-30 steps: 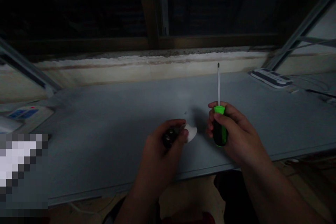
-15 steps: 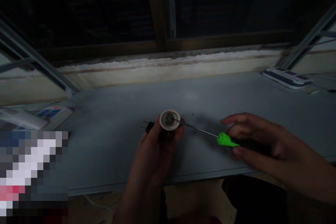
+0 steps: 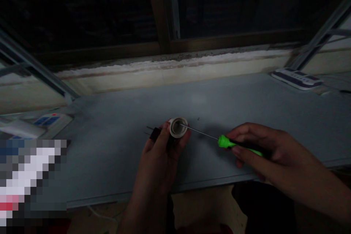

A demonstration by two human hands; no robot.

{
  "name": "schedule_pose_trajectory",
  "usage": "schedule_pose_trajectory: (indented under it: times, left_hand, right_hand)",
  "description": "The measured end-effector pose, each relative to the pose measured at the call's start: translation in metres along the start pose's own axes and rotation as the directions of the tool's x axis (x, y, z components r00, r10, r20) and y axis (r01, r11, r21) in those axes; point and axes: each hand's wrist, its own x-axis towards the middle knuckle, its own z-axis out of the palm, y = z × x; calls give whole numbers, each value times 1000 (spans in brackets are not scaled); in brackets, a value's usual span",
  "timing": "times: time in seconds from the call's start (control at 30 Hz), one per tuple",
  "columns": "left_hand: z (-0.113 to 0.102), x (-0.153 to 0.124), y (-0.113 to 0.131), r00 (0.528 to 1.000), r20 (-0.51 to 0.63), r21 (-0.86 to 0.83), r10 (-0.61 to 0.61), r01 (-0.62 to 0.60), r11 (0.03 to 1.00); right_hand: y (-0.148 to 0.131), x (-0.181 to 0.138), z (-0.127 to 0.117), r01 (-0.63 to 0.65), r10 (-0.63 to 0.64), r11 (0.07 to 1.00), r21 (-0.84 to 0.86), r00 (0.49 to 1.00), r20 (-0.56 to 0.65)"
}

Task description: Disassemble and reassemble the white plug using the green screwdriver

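My left hand (image 3: 161, 153) is closed round a small white lamp socket (image 3: 178, 127) with a black plug end whose two metal prongs (image 3: 150, 131) stick out to the left. The socket's round open mouth faces the camera and to the right. My right hand (image 3: 260, 148) grips a screwdriver (image 3: 227, 142) with a green and black handle. Its thin metal shaft runs left and its tip sits inside the socket's mouth. Both hands hover just above the grey table (image 3: 109, 153) near its front edge.
A white power strip (image 3: 297, 78) lies at the table's far right. Another power strip with blue and red switches (image 3: 51, 121) lies at the left. A window ledge (image 3: 164, 67) runs along the back. Slanted metal frame bars (image 3: 35, 75) stand at both sides. The scene is dim.
A second ago the screwdriver stood upright in my right hand; it has swung down to point left, its tip entering the socket. My left hand turned the socket's mouth toward me.
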Motion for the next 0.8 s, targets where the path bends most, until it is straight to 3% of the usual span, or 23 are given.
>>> schedule_pose_trajectory:
  times: [0.27, 0.43, 0.6, 0.67, 0.8]
  left_hand:
    - [-1, 0, -3, 999, -23, 37, 48, -47, 998]
    - [-9, 3, -10, 990, 61, 124, 126, -133, 983]
    - [-18, 5, -16, 947, 172, 331, 272, -316, 889]
    - [-19, 4, -17, 937, 208, 382, 281, -342, 858]
    - [-18, 2, -17, 924, 227, 444, 308, -380, 812]
  right_hand:
    - [2, -1, 3, -96, 96, 990, 100, 995, 10]
    - [4, 1, 3, -120, 120, 980, 159, 993, 11]
    - [12, 6, -2, -275, 240, 950, 152, 947, 212]
    - [15, 7, -3, -239, 215, 968, 82, 950, 226]
    - [20, 8, -2, -3, 3, 999, -49, 1000, -5]
